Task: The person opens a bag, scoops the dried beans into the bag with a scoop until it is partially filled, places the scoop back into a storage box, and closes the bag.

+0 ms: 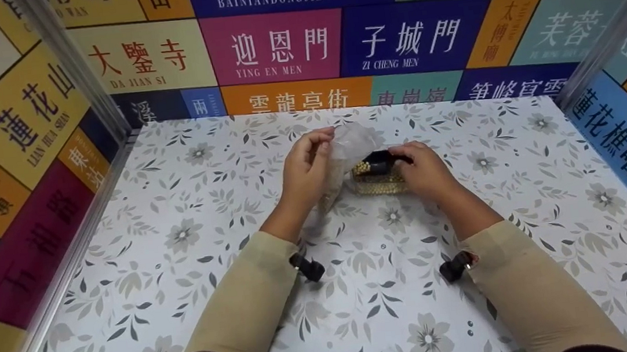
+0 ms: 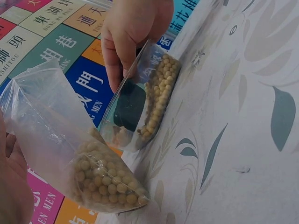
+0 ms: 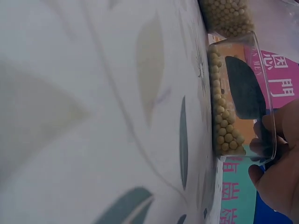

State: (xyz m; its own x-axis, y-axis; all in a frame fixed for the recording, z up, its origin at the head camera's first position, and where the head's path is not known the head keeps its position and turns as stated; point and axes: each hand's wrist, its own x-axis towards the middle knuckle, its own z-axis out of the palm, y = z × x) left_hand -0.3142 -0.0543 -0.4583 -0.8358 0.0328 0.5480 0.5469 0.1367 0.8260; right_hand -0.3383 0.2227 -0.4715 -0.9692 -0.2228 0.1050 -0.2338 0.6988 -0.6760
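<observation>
My left hand (image 1: 306,165) pinches the upper part of a clear plastic bag (image 1: 353,139) that hangs upright. Round pale-yellow beans (image 2: 105,182) fill the bag's lower end in the left wrist view. To its right stands a clear plastic box (image 3: 236,47) with a layer of the same beans (image 3: 226,128) on its bottom. My right hand (image 1: 426,170) reaches over the box's right end and holds a black scoop (image 1: 380,163) by its handle. In the head view some beans lie in the scoop, which is within the box.
A white tablecloth (image 1: 412,335) with grey flowers and leaves covers the table. Colourful panels (image 1: 273,46) with printed characters stand behind the table and on both sides. Metal posts (image 1: 86,66) mark the corners.
</observation>
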